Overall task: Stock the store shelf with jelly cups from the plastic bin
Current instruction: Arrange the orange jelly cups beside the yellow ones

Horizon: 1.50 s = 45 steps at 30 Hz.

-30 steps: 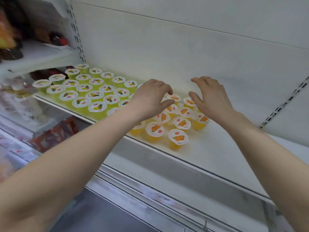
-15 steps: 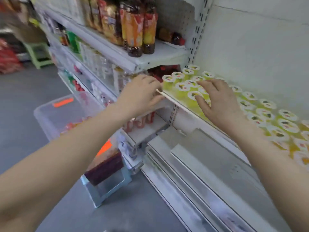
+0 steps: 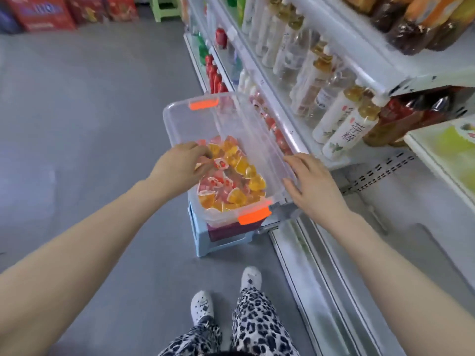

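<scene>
A clear plastic bin [image 3: 232, 124] with orange latches stands on a pale blue stool beside the shelving. Its near half holds several yellow, orange and red jelly cups [image 3: 236, 181]. My left hand [image 3: 180, 165] reaches into the bin from the left, and its curled fingers pinch a red-lidded jelly cup [image 3: 220, 164] on top of the pile. Over the bin's right rim, my right hand [image 3: 313, 187] hovers with fingers spread and holds nothing. At the far right, the white store shelf [image 3: 421, 152] shows a blurred strip of green jelly cups [image 3: 455, 147].
Bottled drinks [image 3: 341, 124] fill the shelves just right of the bin, with more bottles on the shelf above. The blue stool [image 3: 205, 245] stands on grey aisle floor, which stretches to the left. My feet in white shoes [image 3: 203, 307] are below the bin.
My view swung from the jelly shelf down to the bin. Both hands left the shelf; the left hand dropped into the bin onto a cup, the right came over its rim.
</scene>
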Tool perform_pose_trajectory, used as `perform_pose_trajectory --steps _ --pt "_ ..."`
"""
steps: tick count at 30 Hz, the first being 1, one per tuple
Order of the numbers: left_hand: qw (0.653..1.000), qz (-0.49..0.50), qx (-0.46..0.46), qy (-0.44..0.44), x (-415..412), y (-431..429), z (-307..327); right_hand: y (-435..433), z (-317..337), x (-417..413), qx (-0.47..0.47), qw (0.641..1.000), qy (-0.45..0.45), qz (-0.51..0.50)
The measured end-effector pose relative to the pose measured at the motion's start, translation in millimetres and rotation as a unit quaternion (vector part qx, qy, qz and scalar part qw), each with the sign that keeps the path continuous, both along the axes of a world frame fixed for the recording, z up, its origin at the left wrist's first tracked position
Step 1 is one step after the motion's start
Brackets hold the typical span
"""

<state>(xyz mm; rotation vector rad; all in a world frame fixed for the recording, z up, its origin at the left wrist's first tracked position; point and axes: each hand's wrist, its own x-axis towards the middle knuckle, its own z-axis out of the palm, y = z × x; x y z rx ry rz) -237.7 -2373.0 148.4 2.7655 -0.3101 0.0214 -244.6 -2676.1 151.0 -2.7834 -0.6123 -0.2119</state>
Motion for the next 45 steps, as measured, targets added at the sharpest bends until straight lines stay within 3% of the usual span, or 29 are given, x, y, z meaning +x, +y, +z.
perform_pose_trajectory --steps 6,13,16,20,28,34,39,45 --pt "0.998 0.023 -0.015 0.055 25 -6 -47 38 -50 76 -0.029 0.988 0.125 0.080" --pt "0.991 0.028 0.109 0.072 68 -20 -84 100 -97 169 -0.131 0.952 0.253 0.111" --pt "0.984 0.034 0.161 0.074 69 -21 -91 123 -128 194 -0.184 0.939 0.270 0.111" --pt "0.985 0.053 0.133 0.094 68 -21 -93 140 -153 204 -0.249 0.933 0.241 0.097" --pt "0.981 0.092 0.111 0.129 79 -26 -91 138 -138 206 -0.201 0.927 0.308 0.077" --pt "0.970 0.146 0.080 0.178 141 -16 -114 114 -114 182 -0.155 0.920 0.355 0.061" --pt "0.973 0.084 0.089 0.195 192 -12 -142 97 -112 168 -0.207 0.923 0.311 0.089" --pt "0.961 -0.120 0.169 0.185 239 -33 -166 93 -131 151 -0.210 0.935 0.278 0.062"
